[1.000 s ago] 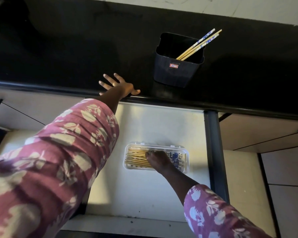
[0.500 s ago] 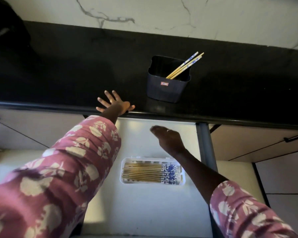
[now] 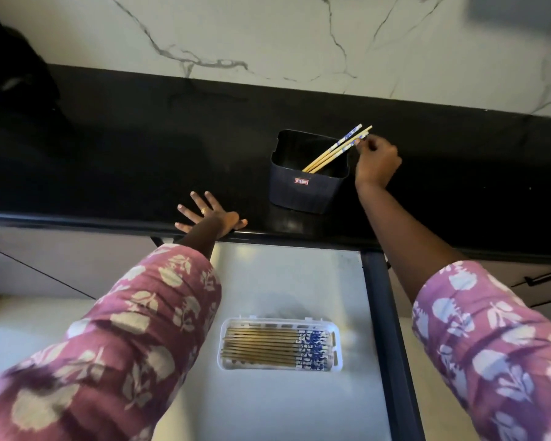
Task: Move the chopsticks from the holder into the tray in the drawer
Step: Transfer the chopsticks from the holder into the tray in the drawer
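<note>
Right hand [image 3: 377, 163], we observe, pinches the upper ends of the chopsticks [image 3: 331, 152]; holder [image 3: 306, 192] just left of it. Left hand [image 3: 210, 216] lies flat, fingers spread, on the countertop [image 3: 109, 154].

Bright drawer [image 3: 287, 281], dim blk counter [image 3: 115, 154]; sleeves [image 3: 109, 361] blurry, wide-angle warp at edges.
</note>
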Demonstrator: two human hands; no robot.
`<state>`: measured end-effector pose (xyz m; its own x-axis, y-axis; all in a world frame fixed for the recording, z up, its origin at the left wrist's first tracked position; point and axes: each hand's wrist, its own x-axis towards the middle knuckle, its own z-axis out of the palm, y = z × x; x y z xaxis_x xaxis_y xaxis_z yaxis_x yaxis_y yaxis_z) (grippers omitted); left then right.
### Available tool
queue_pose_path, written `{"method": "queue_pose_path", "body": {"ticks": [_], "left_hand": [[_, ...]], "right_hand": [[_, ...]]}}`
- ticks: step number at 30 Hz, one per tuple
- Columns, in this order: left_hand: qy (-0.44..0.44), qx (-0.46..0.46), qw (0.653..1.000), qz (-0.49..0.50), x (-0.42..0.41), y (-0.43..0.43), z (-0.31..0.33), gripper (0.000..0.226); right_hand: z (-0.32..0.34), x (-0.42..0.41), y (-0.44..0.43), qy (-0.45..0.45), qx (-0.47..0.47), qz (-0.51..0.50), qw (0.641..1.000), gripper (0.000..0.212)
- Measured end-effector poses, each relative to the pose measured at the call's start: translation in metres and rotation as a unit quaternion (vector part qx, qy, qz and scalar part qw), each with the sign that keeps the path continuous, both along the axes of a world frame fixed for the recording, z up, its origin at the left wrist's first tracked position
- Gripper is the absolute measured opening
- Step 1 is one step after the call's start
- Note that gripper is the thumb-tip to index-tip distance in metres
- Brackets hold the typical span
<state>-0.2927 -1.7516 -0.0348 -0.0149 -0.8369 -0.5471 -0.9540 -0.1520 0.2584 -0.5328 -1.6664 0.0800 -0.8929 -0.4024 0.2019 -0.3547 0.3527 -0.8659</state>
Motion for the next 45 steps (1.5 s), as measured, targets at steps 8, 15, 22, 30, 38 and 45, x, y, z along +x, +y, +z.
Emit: {"method": "queue_pose_path", "body": {"ticks": [8,15,22,30,38,45], "left_hand": [[0.002,0.005,1.0,0.012,-0.001,-0.007,-0.009,0.119],[0.001,0.003,1.0,0.018,-0.002,-0.01,-0.015,0.122],[0.0,-0.011,1.0,0.009,0.0,-0.012,-0.02,0.125],[0.008,0.017,0.999,0.036,0.001,-0.008,0.019,0.11],[0.331,-0.224,0.915,-0.06,-0.039,0.011,0.126,0.051],[0.498,-0.25,0.809,-0.185,-0.072,0.058,0.194,0.036]], "right_hand": [[0.004,-0.024,-0.035,-0.302,-0.103,-0.023,0.947,0.012],[0.004,-0.026,-0.039,-0.303,-0.123,-0.041,0.944,0.025],[0.024,-0.026,-0.039,-0.238,-0.165,-0.048,0.956,0.015],[0.073,-0.02,-0.016,-0.133,-0.199,0.015,0.971,0.014],[0.132,0.008,0.017,-0.131,-0.239,0.121,0.955,0.015],[0.151,0.042,0.047,-0.137,-0.24,0.213,0.937,0.014]]}}
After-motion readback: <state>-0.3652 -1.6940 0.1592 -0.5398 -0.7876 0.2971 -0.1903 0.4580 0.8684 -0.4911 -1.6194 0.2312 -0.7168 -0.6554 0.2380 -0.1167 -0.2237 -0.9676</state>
